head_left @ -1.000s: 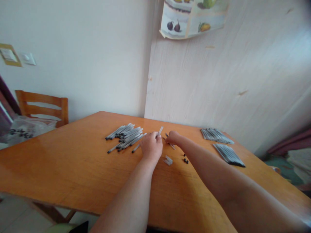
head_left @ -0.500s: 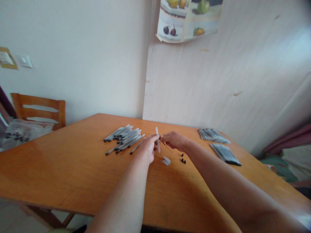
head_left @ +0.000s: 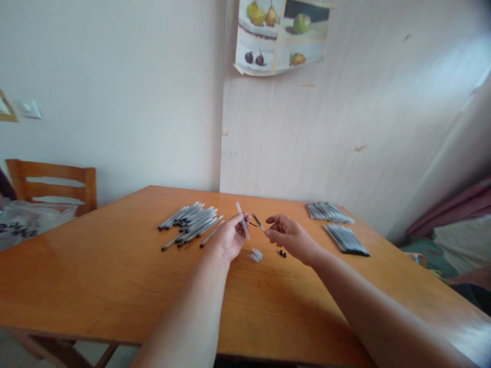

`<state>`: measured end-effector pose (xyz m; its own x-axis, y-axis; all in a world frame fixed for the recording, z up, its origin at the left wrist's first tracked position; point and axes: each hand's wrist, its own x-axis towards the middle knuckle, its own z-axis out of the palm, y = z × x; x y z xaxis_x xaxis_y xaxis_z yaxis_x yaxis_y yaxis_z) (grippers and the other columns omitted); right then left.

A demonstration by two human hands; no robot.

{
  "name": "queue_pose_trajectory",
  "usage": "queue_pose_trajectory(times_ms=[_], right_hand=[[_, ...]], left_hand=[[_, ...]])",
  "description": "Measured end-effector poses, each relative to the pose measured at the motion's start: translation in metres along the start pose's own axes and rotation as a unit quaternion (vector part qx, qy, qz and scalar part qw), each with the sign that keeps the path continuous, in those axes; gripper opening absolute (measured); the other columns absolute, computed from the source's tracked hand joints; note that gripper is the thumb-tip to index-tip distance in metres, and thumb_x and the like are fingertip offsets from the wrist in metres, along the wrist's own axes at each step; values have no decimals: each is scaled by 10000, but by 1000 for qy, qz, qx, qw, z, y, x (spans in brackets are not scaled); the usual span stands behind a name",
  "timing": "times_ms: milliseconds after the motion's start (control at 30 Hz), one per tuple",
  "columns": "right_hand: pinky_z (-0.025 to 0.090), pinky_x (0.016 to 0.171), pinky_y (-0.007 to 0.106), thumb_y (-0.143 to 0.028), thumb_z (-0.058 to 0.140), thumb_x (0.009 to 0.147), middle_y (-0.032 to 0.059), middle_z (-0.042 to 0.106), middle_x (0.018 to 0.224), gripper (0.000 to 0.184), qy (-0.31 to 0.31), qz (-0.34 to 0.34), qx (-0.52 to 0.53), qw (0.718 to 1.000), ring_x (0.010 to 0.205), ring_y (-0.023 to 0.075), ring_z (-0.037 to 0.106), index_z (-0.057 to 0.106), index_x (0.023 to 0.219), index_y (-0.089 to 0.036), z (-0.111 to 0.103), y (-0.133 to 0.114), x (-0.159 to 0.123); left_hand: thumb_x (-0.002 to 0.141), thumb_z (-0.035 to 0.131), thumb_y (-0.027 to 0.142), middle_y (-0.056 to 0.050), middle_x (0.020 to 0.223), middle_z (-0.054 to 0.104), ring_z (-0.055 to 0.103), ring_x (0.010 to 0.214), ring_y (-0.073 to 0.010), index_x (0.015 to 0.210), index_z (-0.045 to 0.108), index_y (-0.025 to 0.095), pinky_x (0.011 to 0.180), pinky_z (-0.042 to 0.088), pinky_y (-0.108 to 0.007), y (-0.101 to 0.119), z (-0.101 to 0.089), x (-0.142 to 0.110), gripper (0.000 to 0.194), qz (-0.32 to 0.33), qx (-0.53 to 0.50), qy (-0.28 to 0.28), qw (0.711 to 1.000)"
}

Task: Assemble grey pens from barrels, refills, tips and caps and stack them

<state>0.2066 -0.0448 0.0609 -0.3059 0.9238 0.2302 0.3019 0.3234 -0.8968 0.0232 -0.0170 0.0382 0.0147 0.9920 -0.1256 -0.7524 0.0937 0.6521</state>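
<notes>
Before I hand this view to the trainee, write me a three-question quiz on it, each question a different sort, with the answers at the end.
1. True or false: the left hand holds nothing.

2. Where on the table is the loose pile of pens?
A) Toward the person's right
B) Toward the person's left
C) Along the edge nearest the person

3. Fill in the number: on the right side of the table, more pens are laid out in ____ neat groups.

Key
1. False; it holds a translucent tube.
2. B
3. two
</notes>
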Motion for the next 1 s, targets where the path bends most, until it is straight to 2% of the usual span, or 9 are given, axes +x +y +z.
queue_pose_trajectory(times_ms=[200,300,400,467,567,667,767,1000], right_hand=[[424,566,231,-343,654,787,2,632,765,232,25,-32,63,997,623,105,537,587,938,-180,11,-4,-20],[467,622,263,-362,658,791,6,640,714,217,99,-56,101,988,641,124,574,610,895,-177,8,-2,-18],[474,628,270,-368,664,789,17,653,737,216,205,-78,118,968,644,126,584,625,883,-177,-5,-1,-15],[474,624,266,-361,659,794,33,667,783,207,266,-95,129,950,678,133,606,625,880,-176,-17,-1,-14],[468,588,257,-351,654,797,66,692,866,204,317,-107,172,927,716,146,642,609,882,-171,-34,-3,-14],[461,563,246,-348,661,787,77,702,909,217,340,-106,203,912,713,146,657,592,890,-170,-47,-2,-14],[457,557,245,-356,659,781,74,704,892,239,344,-100,208,910,706,149,663,587,912,-170,-53,-1,-13],[470,567,251,-341,638,802,77,700,876,224,336,-110,189,916,714,147,660,583,927,-163,-51,0,-14]], left_hand=[[848,614,111,-56,821,712,634,649,-79,860,676,119,597,507,-176,-3,3,-9,64,-49,21,-34,998],[845,629,141,-69,875,722,644,682,-94,890,676,129,636,515,-197,-2,1,-12,66,-47,48,-68,995],[828,661,181,-83,927,724,651,725,-110,924,673,143,659,506,-212,-3,-2,-14,104,-33,99,-96,990],[816,679,213,-88,953,720,645,741,-114,936,669,148,651,488,-210,-4,-3,-14,137,-18,151,-106,983],[805,686,267,-75,932,714,623,734,-114,938,675,151,631,461,-206,-8,-3,-15,176,29,268,-99,958],[772,702,263,-47,852,700,606,736,-125,899,701,161,673,472,-228,-15,-1,-15,163,99,369,-94,919],[741,716,228,-41,821,690,619,767,-148,833,725,187,732,487,-253,-20,0,-15,101,147,405,-101,896],[750,703,226,-51,827,699,637,785,-175,822,739,205,740,484,-262,-22,1,-17,83,175,458,-106,865]])
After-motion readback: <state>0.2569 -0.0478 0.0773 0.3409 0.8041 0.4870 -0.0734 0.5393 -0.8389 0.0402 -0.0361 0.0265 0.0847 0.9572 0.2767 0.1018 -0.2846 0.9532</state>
